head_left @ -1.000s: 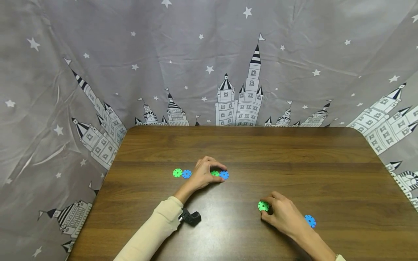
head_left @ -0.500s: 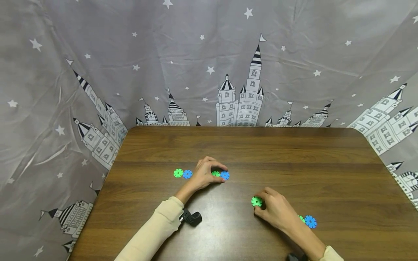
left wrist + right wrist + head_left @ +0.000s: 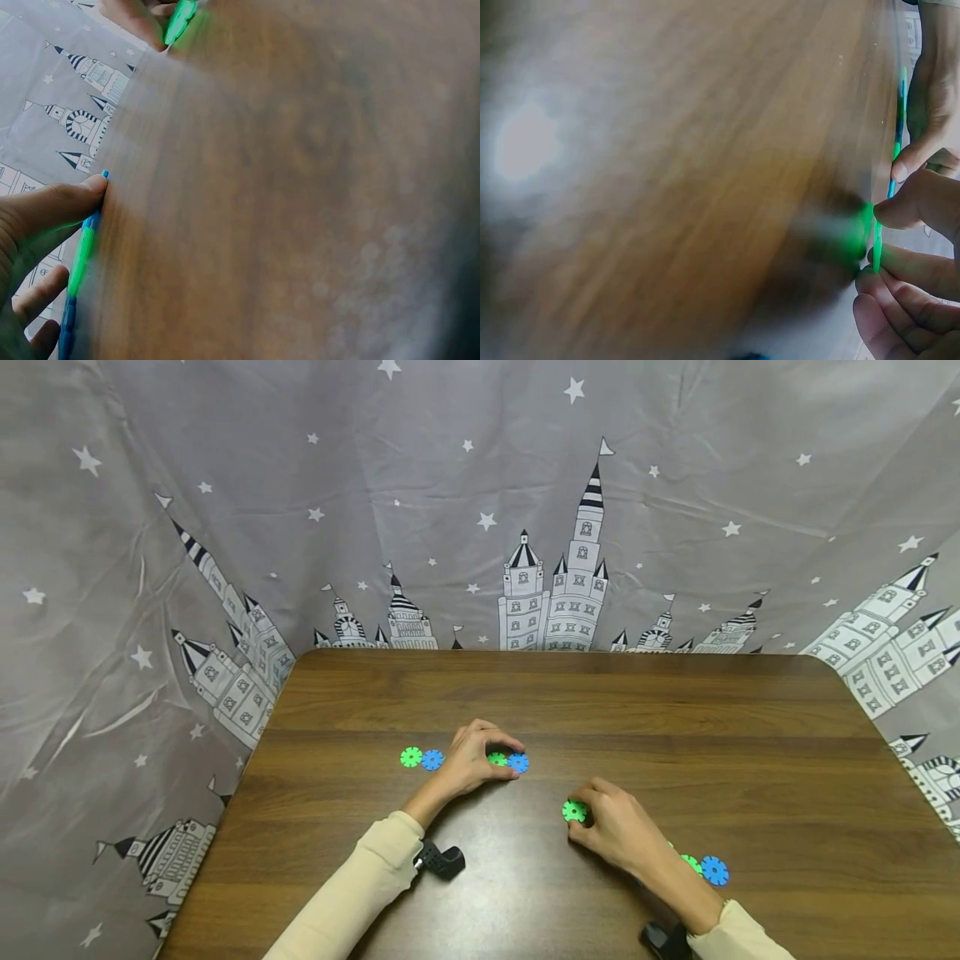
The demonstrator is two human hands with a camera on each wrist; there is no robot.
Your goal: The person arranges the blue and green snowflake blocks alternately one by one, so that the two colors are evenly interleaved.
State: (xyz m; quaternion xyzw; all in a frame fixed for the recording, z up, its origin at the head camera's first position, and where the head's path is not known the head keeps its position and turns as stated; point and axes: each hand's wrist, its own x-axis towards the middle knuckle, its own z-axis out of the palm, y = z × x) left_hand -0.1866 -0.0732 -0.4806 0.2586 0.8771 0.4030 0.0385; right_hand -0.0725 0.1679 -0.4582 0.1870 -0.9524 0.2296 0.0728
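My left hand (image 3: 471,762) pinches a blue notched disc (image 3: 518,763) between thumb and forefinger. That disc is the right end of a flat row on the table, with a green notched disc (image 3: 497,760) beside it. The row's left end shows another green disc (image 3: 411,757) and blue disc (image 3: 432,760); my left hand covers its middle. Lower and to the right, my right hand (image 3: 617,828) pinches a single green disc (image 3: 574,811) by its edges. In the right wrist view this green disc (image 3: 877,240) appears edge-on, between thumb and fingers.
Beside my right forearm lie a loose blue disc (image 3: 715,871) and a partly hidden green one (image 3: 691,864). The brown wooden table (image 3: 750,718) ends at a grey castle-print curtain (image 3: 420,485). Black wrist devices (image 3: 444,862) sit under both forearms.
My right hand has moved left and away from me with the green disc, closer to the row. A green disc beside the loose blue one has come into sight. My left hand stays put.
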